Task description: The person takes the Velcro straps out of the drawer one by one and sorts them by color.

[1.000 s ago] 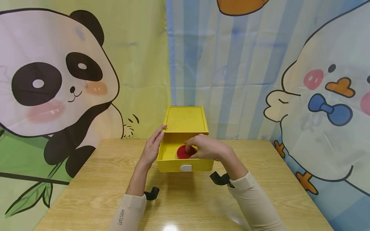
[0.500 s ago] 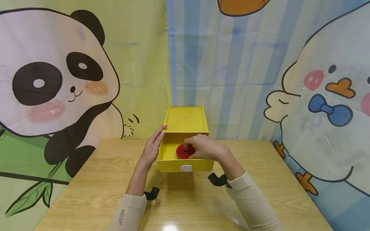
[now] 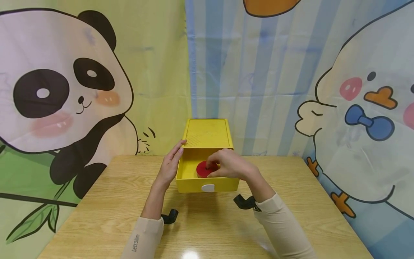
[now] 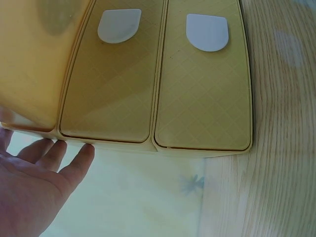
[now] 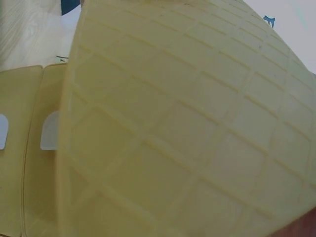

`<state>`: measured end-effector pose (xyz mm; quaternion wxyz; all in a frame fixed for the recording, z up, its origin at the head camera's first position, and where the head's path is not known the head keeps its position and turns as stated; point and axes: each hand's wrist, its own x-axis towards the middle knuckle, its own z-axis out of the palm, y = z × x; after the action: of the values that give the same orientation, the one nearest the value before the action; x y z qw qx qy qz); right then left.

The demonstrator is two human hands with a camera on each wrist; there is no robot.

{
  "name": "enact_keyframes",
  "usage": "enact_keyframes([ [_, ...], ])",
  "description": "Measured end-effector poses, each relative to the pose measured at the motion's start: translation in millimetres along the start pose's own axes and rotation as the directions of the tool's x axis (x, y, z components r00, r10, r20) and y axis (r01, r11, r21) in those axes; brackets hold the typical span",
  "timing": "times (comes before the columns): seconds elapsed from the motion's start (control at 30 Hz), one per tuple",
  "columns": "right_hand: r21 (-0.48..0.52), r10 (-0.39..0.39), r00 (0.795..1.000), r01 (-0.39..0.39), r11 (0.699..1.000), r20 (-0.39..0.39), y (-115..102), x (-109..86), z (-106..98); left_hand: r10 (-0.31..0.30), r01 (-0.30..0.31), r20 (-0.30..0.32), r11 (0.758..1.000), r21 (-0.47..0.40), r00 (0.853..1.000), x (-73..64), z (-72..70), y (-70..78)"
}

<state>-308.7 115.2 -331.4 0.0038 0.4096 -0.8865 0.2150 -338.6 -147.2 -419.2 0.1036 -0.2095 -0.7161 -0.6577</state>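
In the head view a yellow drawer cabinet (image 3: 208, 133) stands at the back of the table, its top drawer (image 3: 191, 185) pulled out. Inside that drawer lies a red disc-shaped thing (image 3: 202, 170) with a paler side. My right hand (image 3: 230, 164) reaches in from the right, fingers curled over the disc and thumb at its near edge, pinching it; part of the disc is hidden beneath. With fingers extended, my left hand (image 3: 169, 169) rests against the cabinet's left side. The left wrist view shows this left hand (image 4: 39, 182) at the cabinet's edge.
Two lower drawers with white pulls (image 4: 207, 32) are closed below the open one. The drawer's patterned side (image 5: 187, 123) fills most of the right wrist view. A wooden table (image 3: 207, 230) lies under everything, with a cartoon-printed curtain (image 3: 268, 79) behind.
The red disc has shifted slightly left in the drawer, and my right hand has moved a little left with it. My left hand has stayed in place.
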Motion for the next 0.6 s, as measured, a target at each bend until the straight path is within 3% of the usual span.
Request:
enact_keyframes([
  [0.17,0.154,0.025,0.997,-0.013,0.988,-0.079,3,-2.5,3,-0.015,0.015,0.0,1.0,0.008,1.0,-0.1,-0.1,0.4],
  [0.4,0.347,0.009,0.983,0.056,0.936,-0.183,8,-8.1,7,-0.023,0.023,0.0,1.0,0.008,1.0,0.6,-0.8,-0.4],
  [0.6,0.465,0.056,0.954,0.092,0.881,-0.295,12,-16.6,10,-0.014,0.014,0.006,1.0,0.004,1.0,0.4,-0.7,-0.9],
])
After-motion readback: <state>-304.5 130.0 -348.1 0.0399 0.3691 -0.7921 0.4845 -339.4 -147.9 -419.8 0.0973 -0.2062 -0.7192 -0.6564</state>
